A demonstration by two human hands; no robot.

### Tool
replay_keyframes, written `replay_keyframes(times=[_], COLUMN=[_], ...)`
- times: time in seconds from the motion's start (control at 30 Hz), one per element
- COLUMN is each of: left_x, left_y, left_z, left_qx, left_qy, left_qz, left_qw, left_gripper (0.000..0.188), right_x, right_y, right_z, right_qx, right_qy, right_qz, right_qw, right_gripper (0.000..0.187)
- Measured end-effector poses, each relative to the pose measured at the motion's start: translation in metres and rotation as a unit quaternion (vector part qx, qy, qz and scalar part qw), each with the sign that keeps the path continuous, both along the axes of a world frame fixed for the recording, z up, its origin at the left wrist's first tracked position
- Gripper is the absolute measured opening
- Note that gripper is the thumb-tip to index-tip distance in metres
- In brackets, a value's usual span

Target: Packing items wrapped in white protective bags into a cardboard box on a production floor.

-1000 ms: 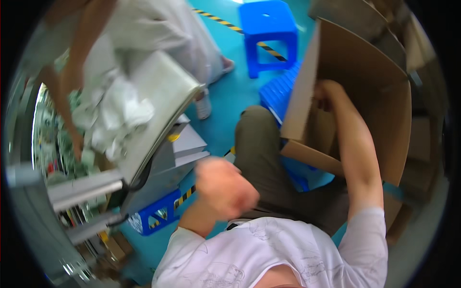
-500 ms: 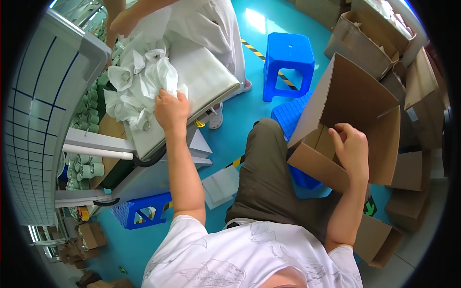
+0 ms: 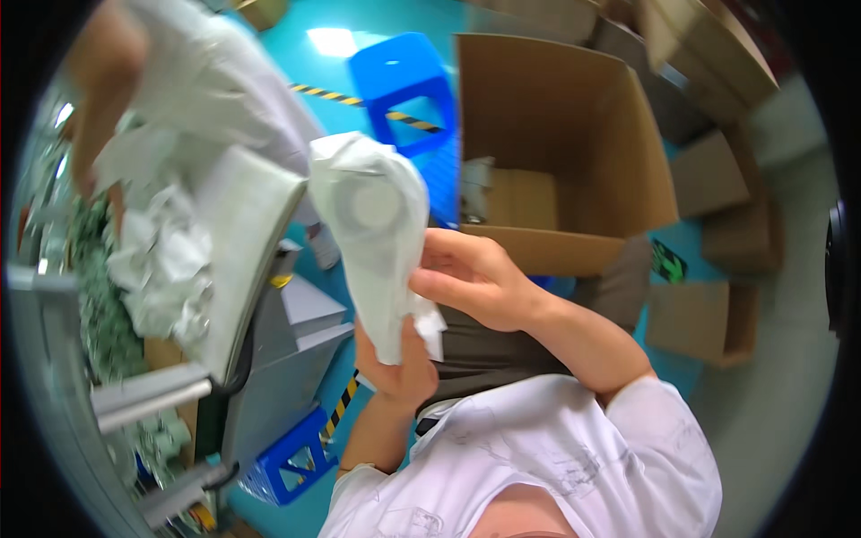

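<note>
Both grips closed on paper-wrapped item (image 3: 372,233): left hand (image 3: 395,368) below, right hand (image 3: 471,278) beside; open cardboard box (image 3: 574,152) behind, teal floor (image 3: 377,18).

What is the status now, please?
Left hand and right hand both grip white paper-wrapped item. Open cardboard box beyond. Nothing between them.

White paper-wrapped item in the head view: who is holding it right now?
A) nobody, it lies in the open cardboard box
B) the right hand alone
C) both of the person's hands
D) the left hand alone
C: the left hand grips the lower end of the white wrapped item while the right hand pinches its side, in front of the open cardboard box.
</note>
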State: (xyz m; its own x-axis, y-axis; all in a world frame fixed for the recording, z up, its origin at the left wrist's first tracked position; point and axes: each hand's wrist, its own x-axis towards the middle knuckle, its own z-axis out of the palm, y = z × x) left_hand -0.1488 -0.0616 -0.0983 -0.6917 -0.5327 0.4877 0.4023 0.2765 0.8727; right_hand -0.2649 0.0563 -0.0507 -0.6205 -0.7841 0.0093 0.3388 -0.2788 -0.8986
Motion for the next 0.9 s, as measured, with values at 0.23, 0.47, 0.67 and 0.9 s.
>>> replay_keyframes(times=[0.23, 0.47, 0.67, 0.9], left_x=[-0.056, -0.106, -0.111, -0.109], left_y=[0.06, 0.047, 0.039, 0.031], left_z=[-0.01, -0.032, -0.069, -0.074], left_qx=[0.15, -0.448, -0.487, -0.44], left_qy=[-0.153, -0.035, -0.126, -0.166], left_qz=[-0.267, -0.155, -0.198, -0.234], left_qw=[0.939, 0.88, 0.841, 0.851], left_gripper=[0.03, 0.057, 0.065, 0.061], right_x=[-0.03, -0.17, -0.259, -0.271], right_y=[0.06, 0.105, 0.048, 0.024], right_z=[0.0, -0.031, -0.165, -0.274], right_qx=[0.09, 0.609, 0.71, 0.672], right_qy=[-0.055, 0.204, 0.291, 0.435], right_qz=[-0.216, -0.118, 0.347, 0.433], right_qw=[0.971, 0.757, 0.539, 0.414], right_gripper=[0.036, 0.038, 0.04, 0.041])
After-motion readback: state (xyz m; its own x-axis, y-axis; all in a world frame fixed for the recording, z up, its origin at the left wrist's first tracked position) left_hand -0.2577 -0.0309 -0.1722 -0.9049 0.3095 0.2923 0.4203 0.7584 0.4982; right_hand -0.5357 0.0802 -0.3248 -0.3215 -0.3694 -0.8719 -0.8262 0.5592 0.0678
